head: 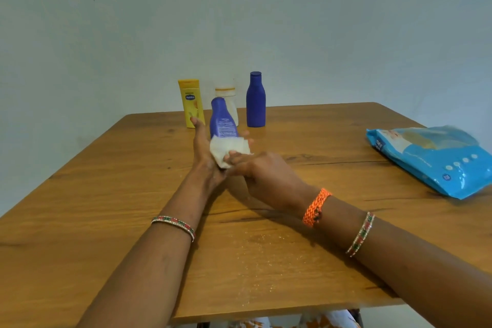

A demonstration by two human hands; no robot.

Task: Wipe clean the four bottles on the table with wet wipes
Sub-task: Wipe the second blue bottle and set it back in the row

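table: wooden table point(306, 136) against a plain pale wall, carrying everything
left hand: left hand point(203, 153) is cradling the tilted blue bottle point(222, 121) from below, fingers reaching up its far side, raising it off the table so the base end is reachable
right hand: right hand point(262, 172) is pinching the wet wipe point(229, 150) against the bottle's lower end
waiting: yellow bottle point(191, 102), white bottle point(229, 101), second blue bottle point(255, 100) are standing at the back, clear of the work
wipes pack point(431, 160): lying on the right, handy for a refill

The wet wipe point(229, 148) and my left hand point(205, 152) cover the base of the tilted blue bottle point(222, 120). That bottle hides the lower left of the white bottle point(229, 100). The wipes pack point(436, 160) is blurred; its right end is cut off by the frame edge.
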